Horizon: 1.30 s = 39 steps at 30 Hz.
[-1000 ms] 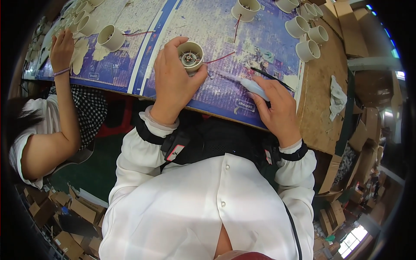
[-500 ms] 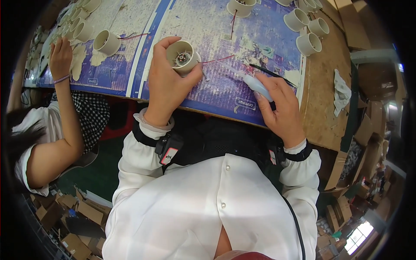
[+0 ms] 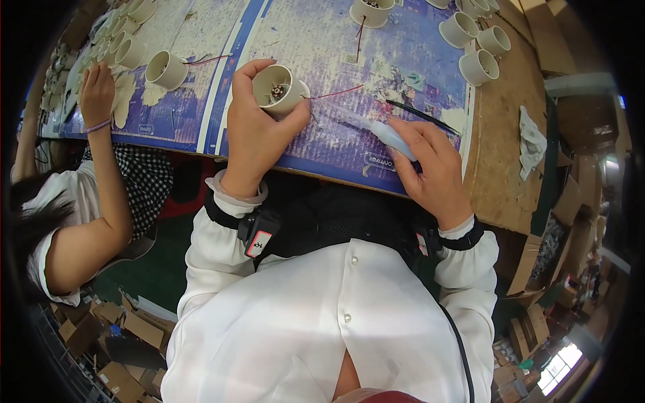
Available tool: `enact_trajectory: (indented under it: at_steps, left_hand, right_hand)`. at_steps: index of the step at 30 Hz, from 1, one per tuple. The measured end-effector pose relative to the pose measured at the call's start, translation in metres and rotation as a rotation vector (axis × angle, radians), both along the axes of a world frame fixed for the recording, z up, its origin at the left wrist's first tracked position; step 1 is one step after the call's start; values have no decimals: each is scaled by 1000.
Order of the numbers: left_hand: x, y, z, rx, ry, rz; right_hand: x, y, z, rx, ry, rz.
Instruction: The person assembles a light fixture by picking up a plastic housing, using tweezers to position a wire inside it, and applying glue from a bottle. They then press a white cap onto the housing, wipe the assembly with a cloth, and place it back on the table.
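Note:
My left hand (image 3: pixel 257 134) is closed round a white plastic cup-shaped housing (image 3: pixel 293 101), thumb on its near side and fingers round its left side. The housing is tilted, and a small motor-like part (image 3: pixel 277 92) shows inside its mouth. Thin red and dark wires (image 3: pixel 336 91) run out of its right side. In my right hand (image 3: pixel 435 171) is a pale blue squeeze bottle (image 3: pixel 392 138), gripped between thumb and fingers. Its long clear nozzle (image 3: pixel 351 119) points left, toward the housing; I cannot tell whether the tip touches it.
A dark thin stick-like tool (image 3: pixel 423 116) lies beyond my right hand. Similar housings (image 3: pixel 166 70) stand at the left, back and right (image 3: pixel 478 68) of the worn blue table covering (image 3: pixel 316 151). A white cloth (image 3: pixel 532 144) lies at the right edge. Another person's arm (image 3: pixel 99 101) rests at the left.
My left hand has tilted the housing and shifted it slightly left. My right hand has brought the bottle a little left and nearer to the housing.

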<state>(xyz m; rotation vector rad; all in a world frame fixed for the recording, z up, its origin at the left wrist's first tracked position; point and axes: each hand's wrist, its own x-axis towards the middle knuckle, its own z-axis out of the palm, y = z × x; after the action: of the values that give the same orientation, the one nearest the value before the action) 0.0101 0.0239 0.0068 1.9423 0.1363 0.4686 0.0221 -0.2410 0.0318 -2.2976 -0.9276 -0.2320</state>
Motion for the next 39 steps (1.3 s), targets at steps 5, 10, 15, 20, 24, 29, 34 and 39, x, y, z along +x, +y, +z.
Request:
enact_trajectory:
  at_steps: [5, 10, 15, 20, 24, 29, 34, 39]
  left_hand:
    - [-1, -1, 4, -7, 38, -25]
    - [-2, -3, 5, 19, 48, -10]
    - [-5, -7, -5, 148, -2, 56]
    - [-5, -9, -9, 398, -172, 54]
    - [-6, -9, -7, 400, -230, 43]
    - [-6, -8, -11, 368, -218, 15]
    - [-6, -7, -11, 393, -237, 15]
    - [-6, -7, -11, 365, -246, 20]
  right_hand:
    - [1, 1, -1, -15, -9, -3]
    - [2, 2, -1, -60, -52, -1]
    - [1, 2, 2, -149, -111, -17]
    - [3, 0, -1, -166, -144, -42]
    - [3, 2, 1, -160, -131, -50]
    - [2, 1, 6, -219, -164, -60]
    - [0, 1, 17, -272, -197, -57]
    - [-3, 4, 22, -278, -187, -75]
